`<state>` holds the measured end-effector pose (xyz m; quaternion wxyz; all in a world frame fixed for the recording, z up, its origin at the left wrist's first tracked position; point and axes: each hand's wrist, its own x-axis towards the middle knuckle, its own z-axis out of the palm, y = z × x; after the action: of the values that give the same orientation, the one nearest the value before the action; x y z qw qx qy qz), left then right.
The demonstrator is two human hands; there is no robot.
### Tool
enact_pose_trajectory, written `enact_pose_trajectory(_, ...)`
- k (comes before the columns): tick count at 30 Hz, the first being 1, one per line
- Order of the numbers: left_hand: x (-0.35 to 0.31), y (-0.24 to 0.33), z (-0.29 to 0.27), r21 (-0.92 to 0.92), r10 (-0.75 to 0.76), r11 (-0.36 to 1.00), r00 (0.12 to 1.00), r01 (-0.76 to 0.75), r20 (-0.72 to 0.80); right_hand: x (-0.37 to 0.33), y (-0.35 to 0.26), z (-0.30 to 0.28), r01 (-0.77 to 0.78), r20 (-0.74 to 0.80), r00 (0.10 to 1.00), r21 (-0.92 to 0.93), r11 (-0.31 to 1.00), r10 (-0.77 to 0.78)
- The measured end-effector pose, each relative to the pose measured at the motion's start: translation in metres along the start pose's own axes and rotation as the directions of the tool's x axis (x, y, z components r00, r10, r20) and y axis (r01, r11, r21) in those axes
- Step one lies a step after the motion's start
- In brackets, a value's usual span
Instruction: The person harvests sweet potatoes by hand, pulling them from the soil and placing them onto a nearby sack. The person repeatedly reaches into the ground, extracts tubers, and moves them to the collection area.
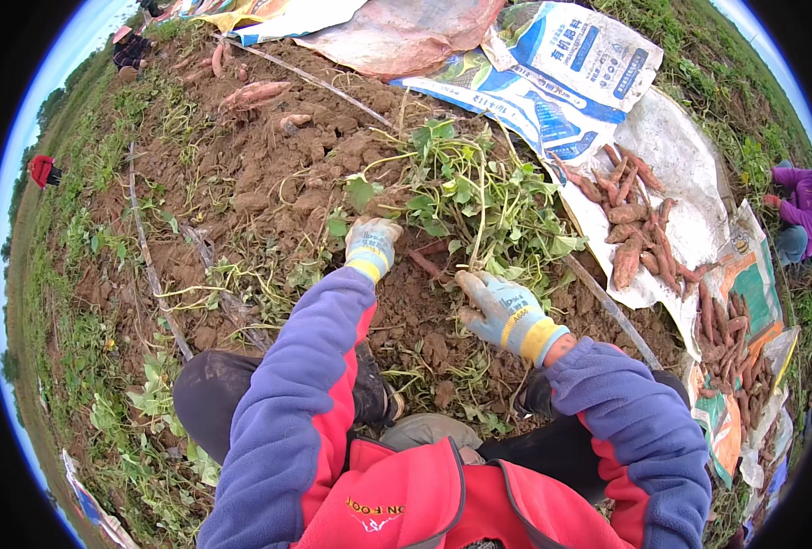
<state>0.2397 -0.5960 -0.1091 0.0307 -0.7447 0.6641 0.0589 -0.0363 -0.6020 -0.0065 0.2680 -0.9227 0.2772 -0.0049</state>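
My left hand (372,247), in a grey-blue work glove with a yellow cuff band, is down at the dug soil left of a leafy sweet potato plant (461,188). Its fingers are curled under and what they hold, if anything, is hidden. My right hand (508,313), gloved alike, is just below the plant's leaves, with thumb and forefinger apart and nothing visible between them. Between both hands a reddish sweet potato (427,263) shows partly out of the earth, under the stems.
Sweet potatoes (639,224) lie heaped on flattened sacks (676,151) to the right, with more (731,339) nearer me. Dug roots (255,94) lie on the soil further off. Dark strips (612,306) run along the row. Other people (800,212) are at the field's right and far left.
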Motion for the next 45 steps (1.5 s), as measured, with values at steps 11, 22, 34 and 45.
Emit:
enact_pose_trajectory(11,0.052,-0.062,-0.037,-0.35,-0.321,0.875,0.942,0.335,0.098,0.164,0.055,0.011,-0.425,-0.107,0.898,-0.471,0.773,0.428)
enact_pose_trajectory(22,0.135,-0.002,0.004,-0.478,-0.172,0.84,0.961,0.258,0.218,0.17,0.079,0.011,-0.525,0.198,0.768,-0.351,0.775,0.61)
enact_pose_trajectory(34,0.005,0.01,-0.007,-0.366,-0.035,0.919,0.952,0.15,0.303,0.068,0.016,0.043,-0.3,0.138,0.914,-0.403,0.865,0.381)
enact_pose_trajectory(45,-0.084,0.097,-0.008,-0.372,0.001,0.918,0.937,0.138,0.35,-0.009,0.033,0.042,-0.259,0.106,0.926,-0.525,0.811,0.364)
